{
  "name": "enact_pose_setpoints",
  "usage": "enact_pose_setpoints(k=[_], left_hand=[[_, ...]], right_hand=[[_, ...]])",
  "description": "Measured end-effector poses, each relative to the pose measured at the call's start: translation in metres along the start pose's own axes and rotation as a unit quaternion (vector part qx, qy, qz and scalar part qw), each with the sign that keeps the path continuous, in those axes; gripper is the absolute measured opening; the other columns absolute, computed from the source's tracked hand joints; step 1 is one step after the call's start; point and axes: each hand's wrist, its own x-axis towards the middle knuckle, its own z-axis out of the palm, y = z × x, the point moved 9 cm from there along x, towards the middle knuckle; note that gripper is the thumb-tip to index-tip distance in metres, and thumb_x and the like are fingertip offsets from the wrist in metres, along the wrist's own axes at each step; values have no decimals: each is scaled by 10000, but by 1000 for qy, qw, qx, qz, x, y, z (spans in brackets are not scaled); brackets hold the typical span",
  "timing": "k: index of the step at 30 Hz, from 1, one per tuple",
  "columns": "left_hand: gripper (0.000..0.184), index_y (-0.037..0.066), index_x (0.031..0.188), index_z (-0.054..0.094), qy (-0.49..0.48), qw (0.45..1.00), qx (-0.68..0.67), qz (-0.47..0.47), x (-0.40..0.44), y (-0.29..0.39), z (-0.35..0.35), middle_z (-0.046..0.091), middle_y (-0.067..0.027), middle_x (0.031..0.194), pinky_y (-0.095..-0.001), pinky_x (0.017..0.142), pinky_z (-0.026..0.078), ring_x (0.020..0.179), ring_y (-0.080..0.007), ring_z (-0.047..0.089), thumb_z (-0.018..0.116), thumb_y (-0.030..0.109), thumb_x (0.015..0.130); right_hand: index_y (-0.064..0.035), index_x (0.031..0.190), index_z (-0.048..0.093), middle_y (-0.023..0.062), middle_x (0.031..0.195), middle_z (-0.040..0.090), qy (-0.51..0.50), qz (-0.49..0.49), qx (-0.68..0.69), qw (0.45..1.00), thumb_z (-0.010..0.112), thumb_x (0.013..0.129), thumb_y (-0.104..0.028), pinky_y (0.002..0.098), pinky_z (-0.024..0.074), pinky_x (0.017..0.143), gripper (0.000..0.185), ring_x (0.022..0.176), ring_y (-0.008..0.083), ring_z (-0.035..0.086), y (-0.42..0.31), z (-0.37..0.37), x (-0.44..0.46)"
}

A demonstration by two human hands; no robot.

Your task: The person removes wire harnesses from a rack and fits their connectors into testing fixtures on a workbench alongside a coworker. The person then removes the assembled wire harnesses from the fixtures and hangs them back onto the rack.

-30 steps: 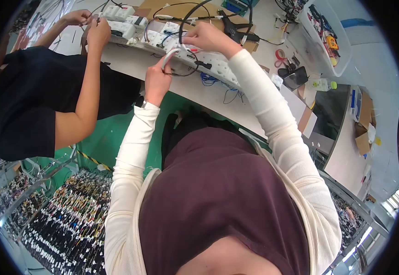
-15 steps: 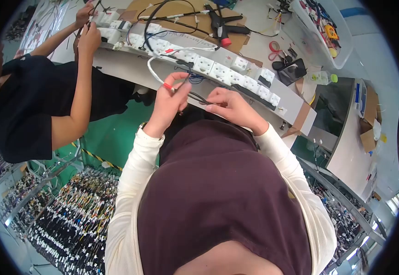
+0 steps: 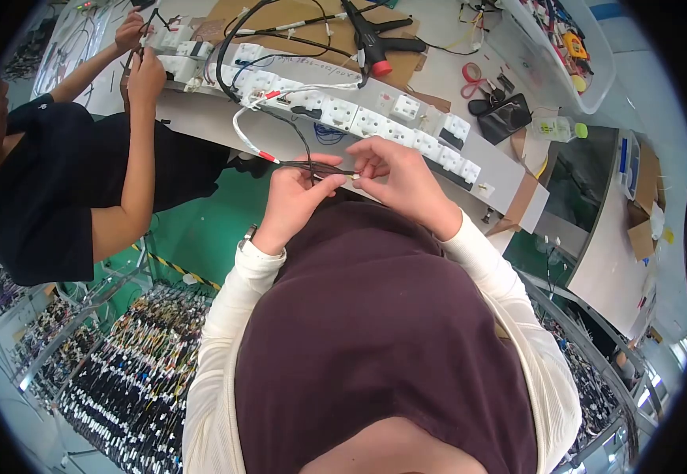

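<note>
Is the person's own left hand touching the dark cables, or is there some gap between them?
Touching. The head view shows it: the left hand holds the dark cables between its thumb and fingers.

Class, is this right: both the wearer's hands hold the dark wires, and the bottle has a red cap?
Not quite: the bottle has a light green cap, as the head view shows. The left hand and right hand do hold the dark wires.
</note>
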Motion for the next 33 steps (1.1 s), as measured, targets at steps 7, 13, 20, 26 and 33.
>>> enact_pose_setpoints(k=[7, 13, 20, 26, 33], left_hand=[[152, -4, 965, 703, 41, 921, 299, 246, 0, 30, 3, 725, -82, 885, -277, 670, 541, 756, -206, 704, 767, 33, 832], [107, -14, 928, 685, 98, 874, 331, 342, 2, 34, -16, 718, -115, 936, -309, 640, 541, 731, -254, 693, 746, 11, 844], [120, 13, 909, 653, 98, 854, 333, 388, 31, 37, -6, 702, -99, 986, -354, 749, 528, 870, -292, 658, 741, 2, 829], [176, 32, 928, 628, 24, 839, 379, 391, 46, 50, 7, 691, -95, 931, -383, 720, 528, 846, -311, 652, 731, -16, 793], [160, 37, 903, 575, -143, 807, 507, 266, 75, 78, 37, 631, -170, 862, -459, 701, 501, 892, -390, 617, 611, -1, 751]], right_hand=[[-64, 1004, 702, 65, 877, 631, 14, -158, -207, 965, 761, 778, -80, 357, 547, 699, 234, 772, 264, 651, -2, 11, 1], [-77, 896, 691, 48, 864, 634, 74, -211, -266, 938, 752, 782, -74, 353, 541, 680, 130, 781, 265, 658, -27, 11, 3], [-98, 870, 665, 19, 840, 633, 240, -248, -310, 886, 757, 742, -74, 320, 531, 612, 159, 781, 196, 645, -7, -7, 1], [-140, 854, 705, -35, 837, 638, 332, -249, -350, 840, 797, 698, -98, 346, 544, 740, 186, 839, 199, 620, 1, -8, -8], [-188, 837, 732, -51, 803, 634, 377, -190, -319, 849, 841, 672, -140, 461, 347, 1029, 204, 888, 185, 598, 18, -17, -12]])
